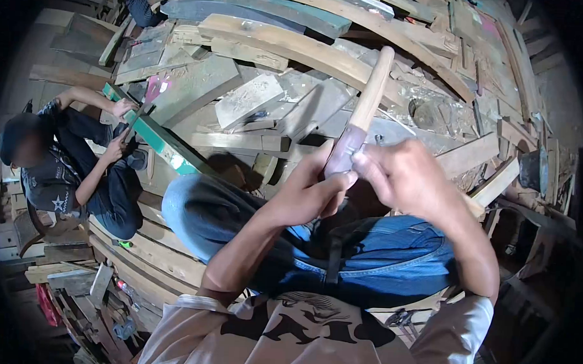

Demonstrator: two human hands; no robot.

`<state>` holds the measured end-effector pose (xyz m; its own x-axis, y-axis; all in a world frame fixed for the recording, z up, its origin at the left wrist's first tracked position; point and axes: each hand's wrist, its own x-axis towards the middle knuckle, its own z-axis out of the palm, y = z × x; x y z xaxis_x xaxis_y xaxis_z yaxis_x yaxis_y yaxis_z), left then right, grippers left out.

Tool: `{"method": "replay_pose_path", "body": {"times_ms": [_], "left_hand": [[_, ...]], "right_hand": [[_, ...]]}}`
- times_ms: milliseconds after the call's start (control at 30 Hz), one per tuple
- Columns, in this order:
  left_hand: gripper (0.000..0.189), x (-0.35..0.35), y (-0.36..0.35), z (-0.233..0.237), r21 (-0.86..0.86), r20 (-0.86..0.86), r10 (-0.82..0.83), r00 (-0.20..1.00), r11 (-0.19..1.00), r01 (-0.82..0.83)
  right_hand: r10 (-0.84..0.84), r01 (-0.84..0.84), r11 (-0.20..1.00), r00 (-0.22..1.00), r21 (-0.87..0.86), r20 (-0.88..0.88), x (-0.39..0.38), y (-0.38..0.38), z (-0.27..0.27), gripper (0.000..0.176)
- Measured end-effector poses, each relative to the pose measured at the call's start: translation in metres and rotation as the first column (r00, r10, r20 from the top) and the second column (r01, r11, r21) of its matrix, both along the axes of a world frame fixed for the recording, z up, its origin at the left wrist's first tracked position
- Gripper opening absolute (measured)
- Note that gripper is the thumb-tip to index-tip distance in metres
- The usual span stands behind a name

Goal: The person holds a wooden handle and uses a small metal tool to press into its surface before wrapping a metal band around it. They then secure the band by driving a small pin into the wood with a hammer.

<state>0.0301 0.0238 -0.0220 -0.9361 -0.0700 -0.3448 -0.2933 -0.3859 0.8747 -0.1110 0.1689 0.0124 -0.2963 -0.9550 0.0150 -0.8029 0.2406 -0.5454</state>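
A rounded wooden stick [374,88] points up and away from my lap, its lower end covered by a purple-grey sleeve or wrap [346,148]. My left hand [310,189] is closed around this covered end from the left, thumb on top. From the right, my right hand [398,169] is closed too, its thumb and fingers pressed on the same wrapped part. The palms hide the stick's bottom end. I cannot make out what the wrap is made of.
Wooden planks [277,43] and offcuts [249,100] lie scattered ahead. On the left, a seated person [61,167] works with a tool on a green-painted beam [161,145]. More boards [497,183] lean at the right.
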Motion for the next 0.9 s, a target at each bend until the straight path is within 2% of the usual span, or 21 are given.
{"method": "replay_pose_path", "body": {"times_ms": [67,100,133,200,267,300,400,433,500,533,600,700,733,800,900], "left_hand": [[0.029,0.002,0.000,0.004,-0.037,0.001,0.001,1.000,0.999,-0.001],[0.028,0.002,0.000,0.003,-0.017,-0.005,0.010,1.000,1.000,-0.010],[0.028,0.002,0.000,0.003,0.001,-0.014,0.021,1.000,1.000,-0.021],[0.028,0.000,-0.002,0.006,0.010,-0.020,0.041,0.999,0.999,-0.040],[0.027,0.000,-0.005,0.002,-0.025,-0.021,-0.020,1.000,1.000,0.019],[0.024,0.001,-0.005,0.007,-0.005,0.023,-0.026,0.999,1.000,0.026],[0.025,0.002,0.001,0.009,0.001,-0.001,0.066,0.998,0.998,-0.066],[0.028,0.001,-0.003,0.003,-0.027,-0.021,0.012,1.000,1.000,-0.012],[0.028,0.006,-0.002,0.005,0.017,0.006,0.022,1.000,1.000,-0.022],[0.029,0.004,-0.002,0.007,0.057,0.015,0.037,0.999,0.998,-0.037],[0.025,0.003,-0.003,0.003,0.050,0.015,0.055,0.998,0.997,-0.056],[0.024,0.003,-0.005,-0.006,-0.016,-0.029,-0.042,0.999,0.999,0.041],[0.024,0.002,-0.004,-0.002,-0.017,-0.037,-0.041,0.998,0.999,0.041],[0.025,0.004,-0.001,0.006,0.069,-0.019,0.051,0.999,0.996,-0.050],[0.026,0.006,-0.005,-0.002,0.071,-0.033,0.008,0.999,0.997,-0.006]], "right_hand": [[-0.079,0.078,0.997,0.996,-0.024,-0.033,-0.006,-0.002,0.009,0.032],[-0.068,0.066,0.997,0.996,0.037,0.062,-0.001,0.000,0.006,0.032],[0.008,-0.008,1.000,1.000,0.015,0.005,0.007,0.003,0.002,0.032],[0.031,-0.031,0.999,0.999,0.013,0.030,0.002,0.002,0.000,0.032],[-0.087,0.086,0.996,0.996,-0.036,-0.030,-0.012,-0.001,0.006,0.032],[-0.091,0.091,0.995,0.996,-0.039,0.016,-0.005,-0.001,0.010,0.034],[0.038,-0.038,0.999,0.999,-0.016,0.025,0.005,0.002,-0.001,0.034],[0.037,-0.037,0.999,0.999,-0.018,0.028,0.002,0.001,0.001,0.034],[-0.068,0.066,0.997,0.996,-0.041,-0.052,-0.005,0.000,0.008,0.034],[-0.050,0.051,0.998,0.999,-0.025,0.008,0.005,0.002,0.006,0.034],[0.046,-0.045,0.999,0.999,0.011,-0.028,0.008,0.002,0.004,0.034],[-0.097,0.095,0.995,0.993,-0.023,-0.070,-0.004,0.000,0.010,0.034],[-0.047,0.047,0.998,0.999,-0.035,-0.003,0.004,0.002,0.008,0.034],[0.046,-0.046,0.999,0.999,-0.001,-0.020,0.008,0.003,0.003,0.034],[-0.079,0.076,0.996,0.995,-0.047,-0.063,-0.005,-0.001,0.008,0.030]]}}
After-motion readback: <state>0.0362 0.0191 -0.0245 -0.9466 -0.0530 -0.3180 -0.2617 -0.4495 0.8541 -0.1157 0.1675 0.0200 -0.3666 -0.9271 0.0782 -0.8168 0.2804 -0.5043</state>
